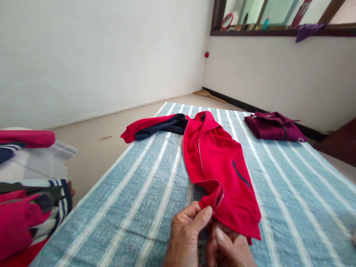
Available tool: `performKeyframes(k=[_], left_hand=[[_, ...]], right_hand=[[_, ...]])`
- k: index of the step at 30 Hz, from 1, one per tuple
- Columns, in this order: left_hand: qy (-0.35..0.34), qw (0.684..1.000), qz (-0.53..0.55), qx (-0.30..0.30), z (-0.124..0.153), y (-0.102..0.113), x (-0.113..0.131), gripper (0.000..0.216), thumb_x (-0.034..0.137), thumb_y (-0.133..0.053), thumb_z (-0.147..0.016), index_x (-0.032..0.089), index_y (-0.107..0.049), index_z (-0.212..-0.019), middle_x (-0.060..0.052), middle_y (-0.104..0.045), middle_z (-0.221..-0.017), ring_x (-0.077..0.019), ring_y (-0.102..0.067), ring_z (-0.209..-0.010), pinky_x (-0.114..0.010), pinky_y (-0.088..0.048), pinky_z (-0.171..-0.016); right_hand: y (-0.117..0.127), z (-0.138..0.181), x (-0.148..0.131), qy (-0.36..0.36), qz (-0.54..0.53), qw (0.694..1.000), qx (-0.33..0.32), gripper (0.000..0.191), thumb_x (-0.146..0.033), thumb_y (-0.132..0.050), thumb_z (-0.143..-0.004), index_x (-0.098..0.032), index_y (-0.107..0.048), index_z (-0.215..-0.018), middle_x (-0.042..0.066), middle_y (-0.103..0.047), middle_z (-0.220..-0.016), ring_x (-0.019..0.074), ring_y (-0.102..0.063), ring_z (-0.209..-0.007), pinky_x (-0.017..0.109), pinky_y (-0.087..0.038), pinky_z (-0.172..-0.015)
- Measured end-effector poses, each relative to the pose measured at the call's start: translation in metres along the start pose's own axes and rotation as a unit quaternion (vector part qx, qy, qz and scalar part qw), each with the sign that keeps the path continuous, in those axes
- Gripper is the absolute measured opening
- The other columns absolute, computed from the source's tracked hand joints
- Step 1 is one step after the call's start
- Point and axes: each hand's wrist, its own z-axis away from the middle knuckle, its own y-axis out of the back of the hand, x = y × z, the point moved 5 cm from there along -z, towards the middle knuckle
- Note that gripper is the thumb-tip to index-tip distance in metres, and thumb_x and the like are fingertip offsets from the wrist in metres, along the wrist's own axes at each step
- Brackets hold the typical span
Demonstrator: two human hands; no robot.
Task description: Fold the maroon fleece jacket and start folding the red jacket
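The jacket (222,154), likely light and floppy, suits holding beside its zip (218,197): left hand (185,233) pinching it there, right hand (230,246) below the zip, grip unclear.

And here the red jacket (222,155) is spread over a striped cloth (139,193), its zip edge pinched at the near end by the left hand (189,230)! The right hand (232,246) is tucked under the jacket's hem, its grip partly hidden. Folded maroon clothing (274,129) is laid to the jacket's right; piled clothes (33,167) are stacked to its left.
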Motion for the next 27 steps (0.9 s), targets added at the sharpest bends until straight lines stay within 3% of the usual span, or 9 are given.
performKeyframes(k=[3, 8, 14, 19, 27], left_hand=[[-0.021, 0.999, -0.044, 0.017, 0.0, 0.005, 0.002, 0.02, 0.034, -0.07, -0.076, 0.015, -0.067, -0.072, -0.001, -0.059, -0.072, -0.0127, -0.053, -0.069, -0.023, -0.044, -0.067], [-0.043, 0.997, -0.055, 0.035, -0.001, 0.007, 0.002, 0.023, 0.033, -0.073, -0.073, 0.015, -0.062, -0.066, 0.001, -0.054, -0.065, -0.0101, -0.049, -0.057, -0.021, -0.043, -0.055], [-0.07, 0.995, -0.063, 0.029, 0.0, 0.002, 0.008, 0.027, 0.031, -0.073, -0.072, 0.015, -0.056, -0.058, 0.003, -0.051, -0.06, -0.0087, -0.048, -0.052, -0.021, -0.043, -0.054], [-0.099, 0.991, -0.085, 0.033, 0.004, -0.004, 0.014, 0.026, 0.032, -0.067, -0.077, 0.014, -0.057, -0.061, 0.001, -0.051, -0.067, -0.0093, -0.048, -0.056, -0.021, -0.043, -0.055], [-0.188, 0.949, -0.247, 0.048, 0.009, -0.001, 0.029, 0.026, 0.033, -0.06, -0.082, 0.016, -0.058, -0.063, -0.001, -0.05, -0.071, -0.0134, -0.049, -0.068, -0.023, -0.043, -0.066]], right_hand=[[-0.004, -0.003, -0.009, 0.002, -0.007, 1.0, 0.004, 0.057, -0.071, -0.055, -0.069, -0.02, -0.051, -0.043, 0.003, -0.046, -0.035, 0.0121, -0.043, -0.034, 0.024, -0.036, -0.035], [0.003, -0.004, -0.014, 0.01, 0.015, 0.99, 0.137, 0.058, -0.066, -0.062, -0.068, -0.022, -0.043, -0.035, 0.001, -0.042, -0.034, 0.0102, -0.039, -0.035, 0.023, -0.032, -0.035], [0.009, -0.005, -0.022, 0.033, 0.038, 0.985, 0.165, 0.057, -0.061, -0.063, -0.071, -0.022, -0.042, -0.036, -0.001, -0.04, -0.036, 0.0096, -0.037, -0.038, 0.024, -0.028, -0.037], [0.007, -0.008, -0.021, 0.077, -0.039, 0.983, 0.16, 0.052, -0.054, -0.066, -0.072, -0.02, -0.043, -0.041, -0.004, -0.038, -0.036, 0.0076, -0.035, -0.037, 0.023, -0.028, -0.04], [0.001, -0.013, -0.015, 0.073, -0.111, 0.975, 0.178, 0.05, -0.049, -0.07, -0.07, -0.019, -0.042, -0.042, -0.005, -0.036, -0.035, 0.0062, -0.032, -0.035, 0.022, -0.024, -0.039]])
